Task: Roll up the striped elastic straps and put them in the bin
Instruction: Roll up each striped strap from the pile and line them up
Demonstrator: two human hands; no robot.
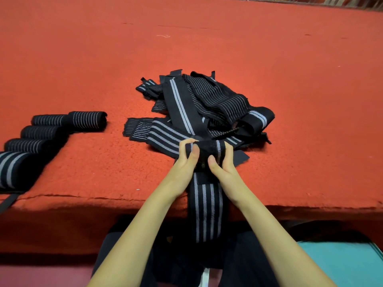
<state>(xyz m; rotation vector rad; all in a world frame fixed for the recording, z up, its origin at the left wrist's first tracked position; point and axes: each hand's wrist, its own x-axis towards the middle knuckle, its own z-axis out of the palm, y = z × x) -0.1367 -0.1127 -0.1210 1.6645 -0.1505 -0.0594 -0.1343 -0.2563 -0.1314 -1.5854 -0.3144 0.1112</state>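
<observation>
Red felt is covering the tabletop [207, 38] and is looking worn along its near edge. A loose pile [207, 104] of striped straps is lying mid-surface. Finished rolls [51, 129] are sitting in a row well to the left. No bin is showing for certain (a teal thing [342, 264] at lower right is being cut off by the frame, so I cannot tell what it is).

Step in hand: rolling one strap [209, 149]. It is sitting against the near side of the pile, partly wound into a short cylinder.
- The left hand [184, 162] is gripping the cylinder's left end, thumb on the near face and fingers curled over the top.
- The right hand [223, 164] is gripping the right end in the same way.
- The tail [207, 214] is running flat toward the person and hanging over the tabletop edge into the lap.

Notes on doing it well (judgement):
- Even pull from both hands is mattering most, since elastic wound slack is likely to spring open.
- The stripes are serving as a guide. If they are lining up turn on turn, the roll is not coning.
- A dark patch is crossing the tail just below the hands, possibly hook-and-loop. It may be worth watching that it is not snagging the felt or the pile.
- The wound part is touching the pile, so drawing it nearer may avoid catching a neighbouring strap.
</observation>
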